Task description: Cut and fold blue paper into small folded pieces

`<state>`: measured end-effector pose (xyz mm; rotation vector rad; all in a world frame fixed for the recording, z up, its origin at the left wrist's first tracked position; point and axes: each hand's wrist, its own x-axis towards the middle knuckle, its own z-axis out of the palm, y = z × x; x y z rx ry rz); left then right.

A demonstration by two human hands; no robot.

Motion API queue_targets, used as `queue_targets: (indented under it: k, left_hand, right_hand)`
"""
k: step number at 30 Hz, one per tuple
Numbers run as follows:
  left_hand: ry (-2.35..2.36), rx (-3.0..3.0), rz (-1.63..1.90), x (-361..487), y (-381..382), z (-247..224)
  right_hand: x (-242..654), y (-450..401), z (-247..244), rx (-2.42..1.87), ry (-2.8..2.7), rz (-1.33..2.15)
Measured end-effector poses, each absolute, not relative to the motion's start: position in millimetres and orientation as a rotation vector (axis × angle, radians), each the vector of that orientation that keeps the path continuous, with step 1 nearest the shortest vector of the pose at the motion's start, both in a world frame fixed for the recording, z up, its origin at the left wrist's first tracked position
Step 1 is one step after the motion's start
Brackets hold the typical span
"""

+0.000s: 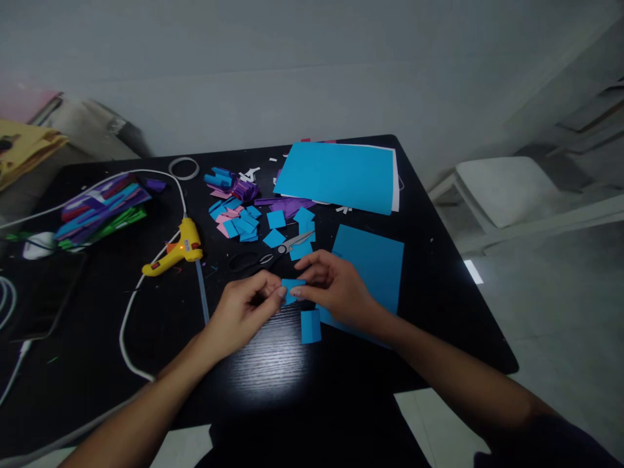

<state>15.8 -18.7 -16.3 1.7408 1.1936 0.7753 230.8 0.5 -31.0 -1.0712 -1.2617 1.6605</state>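
Between my two hands is a small blue paper piece (291, 287), pinched at both ends above the black table. My left hand (246, 309) grips its left edge with thumb and fingers. On the opposite side, my right hand (336, 286) holds the right edge. Just below lies another blue paper piece (311, 327) with a crease across it. A blue sheet (373, 266) lies partly under my right hand and forearm. Beyond my hands are scissors (273, 255) with dark handles, their blades resting over several cut blue squares (276, 219).
A yellow glue gun (178, 248) with a lit orange light and a white cord lies at left. Behind it sits a bundle of coloured strips (104, 208). Stacked blue sheets (341, 175) lie at the back. A phone (49, 296) is far left, a white chair (504, 185) at right.
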Motion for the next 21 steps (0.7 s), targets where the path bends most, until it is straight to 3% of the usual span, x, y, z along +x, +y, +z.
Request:
queue_targets:
  k: [21]
  left_hand:
    - [1.203,1.474,0.796,18.0,-18.8,-17.3]
  right_hand:
    - [229.9,1.5,-31.3,-1.068,-1.314,1.657]
